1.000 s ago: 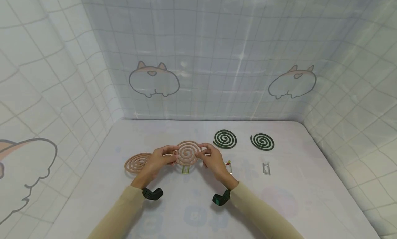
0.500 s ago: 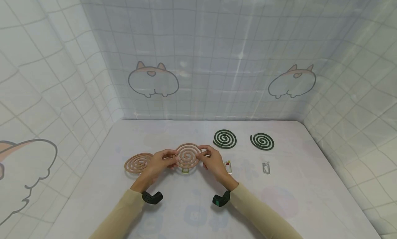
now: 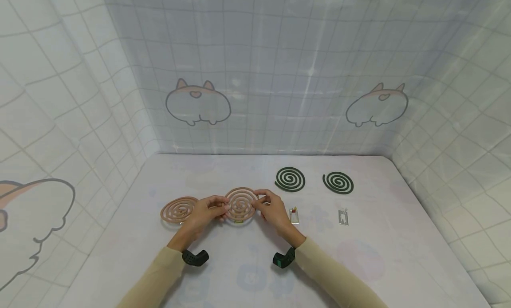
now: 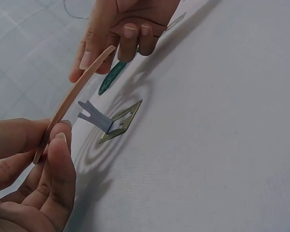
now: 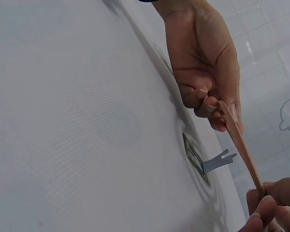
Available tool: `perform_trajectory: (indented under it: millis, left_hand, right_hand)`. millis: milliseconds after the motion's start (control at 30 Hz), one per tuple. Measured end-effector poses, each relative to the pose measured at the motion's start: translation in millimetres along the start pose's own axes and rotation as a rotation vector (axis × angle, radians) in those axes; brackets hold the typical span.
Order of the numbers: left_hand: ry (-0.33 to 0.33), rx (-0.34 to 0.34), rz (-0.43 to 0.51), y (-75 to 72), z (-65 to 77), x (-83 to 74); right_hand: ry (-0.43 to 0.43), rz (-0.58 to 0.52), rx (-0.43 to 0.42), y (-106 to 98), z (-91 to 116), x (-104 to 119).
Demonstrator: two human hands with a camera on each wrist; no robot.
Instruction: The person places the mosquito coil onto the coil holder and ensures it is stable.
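Note:
A brown mosquito coil (image 3: pixel 239 205) is held by both hands just above the table. My left hand (image 3: pixel 207 213) pinches its left edge between thumb and fingers, and my right hand (image 3: pixel 274 211) does the same at the right edge. Seen edge-on in the left wrist view, the coil (image 4: pixel 70 99) tilts over a small metal coil stand (image 4: pixel 97 119). That stand's forked prong (image 5: pixel 217 163) rises from a flat gold-edged frame, its tips close beneath the coil in the right wrist view. From the head, the coil covers most of the stand.
Left of the hands, a second brown coil (image 3: pixel 181 209) sits slightly tilted, with a bit of metal at its lower edge. Two green coils (image 3: pixel 289 179) lie at the back right. Nearer are two more stands, one with a red-and-gold piece (image 3: pixel 294 209), one plain silver (image 3: pixel 340 218).
Both hands have lowered the brown coil a little toward me, so it now covers more of the stand below. Nothing else on the table has moved.

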State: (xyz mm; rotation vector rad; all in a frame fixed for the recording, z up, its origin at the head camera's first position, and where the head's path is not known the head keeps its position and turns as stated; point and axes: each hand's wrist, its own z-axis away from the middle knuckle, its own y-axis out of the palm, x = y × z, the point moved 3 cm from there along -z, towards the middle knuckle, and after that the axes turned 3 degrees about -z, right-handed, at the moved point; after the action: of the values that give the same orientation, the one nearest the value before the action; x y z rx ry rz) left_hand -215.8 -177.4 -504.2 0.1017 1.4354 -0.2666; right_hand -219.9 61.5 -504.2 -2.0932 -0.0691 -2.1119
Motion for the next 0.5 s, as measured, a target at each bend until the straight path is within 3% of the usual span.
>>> perform_trajectory:
  millis: [500]
  left_hand:
    - [-0.013, -0.007, -0.001, 2.0, -0.1, 4.5]
  right_hand:
    - [-0.004, -0.026, -0.003, 1.2, -3.2, -5.8]
